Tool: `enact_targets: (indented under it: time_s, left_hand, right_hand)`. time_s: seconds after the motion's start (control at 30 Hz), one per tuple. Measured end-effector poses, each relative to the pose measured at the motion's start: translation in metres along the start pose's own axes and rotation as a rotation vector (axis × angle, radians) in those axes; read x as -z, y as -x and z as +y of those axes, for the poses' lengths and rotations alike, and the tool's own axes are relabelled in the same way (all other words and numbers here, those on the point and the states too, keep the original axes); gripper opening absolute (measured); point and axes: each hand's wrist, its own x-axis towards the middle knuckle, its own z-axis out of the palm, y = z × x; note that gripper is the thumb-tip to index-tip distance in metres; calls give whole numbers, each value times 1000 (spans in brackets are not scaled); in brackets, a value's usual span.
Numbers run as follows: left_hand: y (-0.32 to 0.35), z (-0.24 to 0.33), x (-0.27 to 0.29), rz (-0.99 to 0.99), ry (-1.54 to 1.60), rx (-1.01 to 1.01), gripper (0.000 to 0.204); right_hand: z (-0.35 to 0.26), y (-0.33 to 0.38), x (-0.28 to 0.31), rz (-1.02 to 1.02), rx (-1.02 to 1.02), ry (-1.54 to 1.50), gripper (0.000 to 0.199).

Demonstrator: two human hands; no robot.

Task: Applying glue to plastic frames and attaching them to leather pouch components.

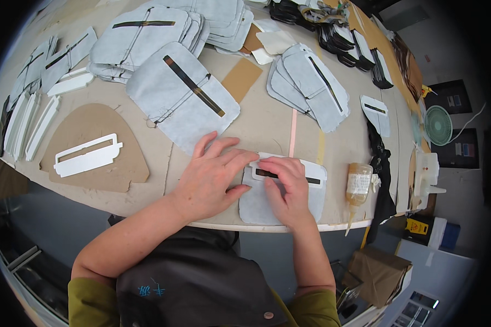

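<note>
At the table's near edge lies a pale grey fabric panel [303,204] with rounded corners. A white slotted template [311,164] lies along its upper part, and a dark strip [313,180] shows through the slot. My right hand [287,188] bends over the template's left part, its fingers curled together at the slot end and the thumb just below. The exact grip under the fingertips is partly hidden. My left hand [213,177] lies with fingers apart, its index fingertip at the panel's upper left corner beside the right fingertips.
A glue bottle [359,182] with a narrow nozzle lies right of the panel. Grey panel stacks [142,38] fill the far side; a large panel [183,98] lies ahead. Another white template [88,155] rests on brown board [106,120] at left. Black fabric [384,180] hangs over the right edge.
</note>
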Motion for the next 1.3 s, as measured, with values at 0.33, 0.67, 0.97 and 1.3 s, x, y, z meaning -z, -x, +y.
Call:
enact_targets:
  time_s: [0.33, 0.67, 0.97, 1.3]
  left_hand:
    - [-1, 1, 1, -3, -15, -2, 58]
    - [0, 2, 3, -21, -45, -14, 55]
    - [0, 1, 3, -37, -54, -27, 53]
    - [1, 1, 2, -38, -64, -44, 55]
  right_hand:
    - [0, -1, -2, -22, 74, 160, 30]
    - [-4, 5, -5, 5, 116, 305, 27]
    - [-3, 7, -4, 25, 113, 318, 27]
    - [0, 2, -5, 62, 78, 223, 27]
